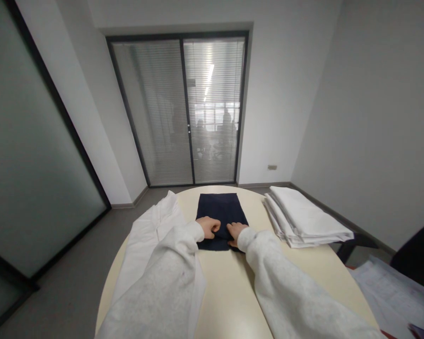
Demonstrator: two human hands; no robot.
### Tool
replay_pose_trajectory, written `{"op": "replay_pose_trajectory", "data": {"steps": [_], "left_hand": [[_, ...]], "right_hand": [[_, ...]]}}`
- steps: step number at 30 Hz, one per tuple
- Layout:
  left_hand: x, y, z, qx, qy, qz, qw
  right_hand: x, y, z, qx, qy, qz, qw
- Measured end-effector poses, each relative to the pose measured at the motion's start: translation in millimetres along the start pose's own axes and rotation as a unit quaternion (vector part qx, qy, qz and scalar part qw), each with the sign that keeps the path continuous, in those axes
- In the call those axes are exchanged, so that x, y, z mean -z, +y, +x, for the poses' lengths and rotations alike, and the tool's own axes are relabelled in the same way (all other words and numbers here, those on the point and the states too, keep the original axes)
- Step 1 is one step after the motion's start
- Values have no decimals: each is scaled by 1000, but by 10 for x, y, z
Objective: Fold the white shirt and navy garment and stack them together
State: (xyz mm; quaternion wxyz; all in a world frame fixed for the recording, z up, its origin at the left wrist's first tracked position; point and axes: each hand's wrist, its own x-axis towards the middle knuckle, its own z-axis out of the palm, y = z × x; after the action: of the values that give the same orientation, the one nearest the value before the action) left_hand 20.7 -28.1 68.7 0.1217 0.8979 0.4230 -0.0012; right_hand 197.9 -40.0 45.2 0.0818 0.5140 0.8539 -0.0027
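A folded navy cloth [219, 205] lies flat near the far edge of the round table, with a crease across its nearer part. My left hand [209, 227] is on its left side, fingers curled in and closed at the fabric. On the right side, my right hand [236, 231] has its fingers on top and the thumb lower down, closed on the near fold. The fabric between the fingers is partly hidden by the hands.
A white cloth [151, 230] is spread along the left of the cream table [229, 296], partly under my left sleeve. Folded white cloths [304, 214] are stacked at the right edge. Papers [395, 287] and a dark chair [420, 249] are beyond the right side.
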Motion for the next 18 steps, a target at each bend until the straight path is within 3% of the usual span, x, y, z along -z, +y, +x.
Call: {"op": "replay_pose_trajectory", "data": {"steps": [7, 10, 14, 18], "left_hand": [[132, 90, -80, -32, 66, 4, 997], [90, 125, -53, 1, 4, 1, 1000], [-94, 129, 23, 39, -99, -19, 994], [-202, 118, 69, 38, -126, -17, 991]], "right_hand": [[156, -48, -77, 11, 30, -27, 999], [227, -36, -121, 0, 18, -29, 999], [274, -33, -157, 25, -45, 3, 999], [247, -81, -134, 71, 66, 40, 994]]}}
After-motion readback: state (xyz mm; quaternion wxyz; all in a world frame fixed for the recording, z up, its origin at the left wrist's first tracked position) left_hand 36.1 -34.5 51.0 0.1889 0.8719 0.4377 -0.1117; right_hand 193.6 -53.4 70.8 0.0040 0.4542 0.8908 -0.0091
